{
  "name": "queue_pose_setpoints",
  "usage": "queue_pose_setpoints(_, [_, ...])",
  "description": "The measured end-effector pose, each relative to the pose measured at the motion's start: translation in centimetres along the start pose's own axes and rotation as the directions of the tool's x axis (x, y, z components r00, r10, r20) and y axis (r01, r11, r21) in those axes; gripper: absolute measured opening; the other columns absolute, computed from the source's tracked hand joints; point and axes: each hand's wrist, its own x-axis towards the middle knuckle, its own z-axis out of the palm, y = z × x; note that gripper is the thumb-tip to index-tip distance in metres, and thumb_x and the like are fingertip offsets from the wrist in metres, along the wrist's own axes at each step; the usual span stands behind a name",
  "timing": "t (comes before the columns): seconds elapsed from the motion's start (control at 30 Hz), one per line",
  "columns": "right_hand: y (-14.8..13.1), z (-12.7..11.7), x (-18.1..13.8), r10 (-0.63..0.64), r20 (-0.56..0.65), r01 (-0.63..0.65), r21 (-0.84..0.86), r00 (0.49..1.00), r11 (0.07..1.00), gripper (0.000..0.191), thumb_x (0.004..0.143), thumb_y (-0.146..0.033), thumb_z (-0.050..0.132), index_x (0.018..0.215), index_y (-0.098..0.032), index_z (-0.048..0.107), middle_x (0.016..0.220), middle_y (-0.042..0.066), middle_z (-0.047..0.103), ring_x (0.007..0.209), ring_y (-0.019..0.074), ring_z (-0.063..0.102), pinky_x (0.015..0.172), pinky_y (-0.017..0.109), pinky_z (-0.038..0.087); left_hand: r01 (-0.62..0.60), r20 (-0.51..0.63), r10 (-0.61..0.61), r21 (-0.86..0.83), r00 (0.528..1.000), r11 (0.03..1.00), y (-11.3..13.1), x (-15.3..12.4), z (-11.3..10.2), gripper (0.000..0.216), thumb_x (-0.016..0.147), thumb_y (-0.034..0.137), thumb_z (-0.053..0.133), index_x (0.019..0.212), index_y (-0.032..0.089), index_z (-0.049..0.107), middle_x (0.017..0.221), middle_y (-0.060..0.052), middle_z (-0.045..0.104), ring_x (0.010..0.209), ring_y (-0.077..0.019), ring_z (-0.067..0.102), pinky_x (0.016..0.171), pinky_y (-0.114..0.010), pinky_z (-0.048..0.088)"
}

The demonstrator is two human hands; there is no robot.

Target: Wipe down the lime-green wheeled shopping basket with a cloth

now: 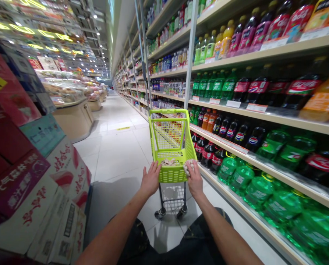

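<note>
A small lime-green shopping cart (172, 176) stands in front of me, between my knees. My left hand (150, 179) rests at the near left corner of its upper basket, fingers stretched out and holding nothing. Under the fingers of my right hand (194, 180) is a crumpled pale cloth (187, 168), pressed against the basket's near right corner. More whitish crumpled material (168, 162) lies inside the basket; I cannot make out exactly what it is. Below, the cart's dark legs end in black wheels (160, 213).
Shelves (264, 106) of bottled drinks run along the right, close to the cart. Stacked drink cartons (54, 176) stand at the left. A pale tiled aisle (112, 147) leads away, past a rounded display counter (73, 119).
</note>
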Motion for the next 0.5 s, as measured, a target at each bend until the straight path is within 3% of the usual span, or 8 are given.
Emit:
queue_pose_setpoints(0.23, [2.0, -0.6, -6.0, 0.021, 0.183, -0.019, -0.01, 0.983, 1.0, 0.067, 0.064, 0.006, 0.036, 0.121, -0.027, 0.05, 0.135, 0.0, 0.041, 0.122, 0.0153, 0.041, 0.093, 0.028, 0.045, 0.014, 0.003, -0.014, 0.019, 1.0, 1.0, 0.0, 0.0, 0.0, 0.068, 0.07, 0.003, 0.032, 0.136, 0.017, 0.023, 0.146, -0.006, 0.016, 0.134, -0.0195, 0.011, 0.105, -0.052, 0.014])
queue_pose_setpoints(0.4, [1.8, -2.2, -2.2, 0.009, -0.034, -0.009, -0.011, 0.999, 1.0, 0.061, 0.072, 0.002, 0.033, 0.126, -0.024, 0.044, 0.143, 0.002, 0.025, 0.129, 0.0194, 0.028, 0.104, 0.04, 0.031, 0.004, -0.021, -0.004, 0.022, 1.0, 1.0, 0.2, -0.1, 0.1, 0.068, 0.07, 0.002, 0.032, 0.136, 0.017, 0.023, 0.146, -0.006, 0.017, 0.134, -0.0202, 0.011, 0.105, -0.052, 0.015])
queue_pose_setpoints(0.5, [1.9, -1.3, -2.3, 0.021, -0.017, -0.022, -0.039, 1.0, 0.999, 0.06, 0.072, 0.001, 0.033, 0.126, -0.023, 0.045, 0.142, 0.003, 0.028, 0.128, 0.0198, 0.03, 0.101, 0.039, 0.036, 0.011, -0.036, -0.01, 0.017, 0.999, 1.0, 0.2, 0.0, 0.2, 0.067, 0.07, 0.002, 0.032, 0.135, 0.016, 0.024, 0.146, -0.007, 0.017, 0.134, -0.0209, 0.012, 0.105, -0.053, 0.016])
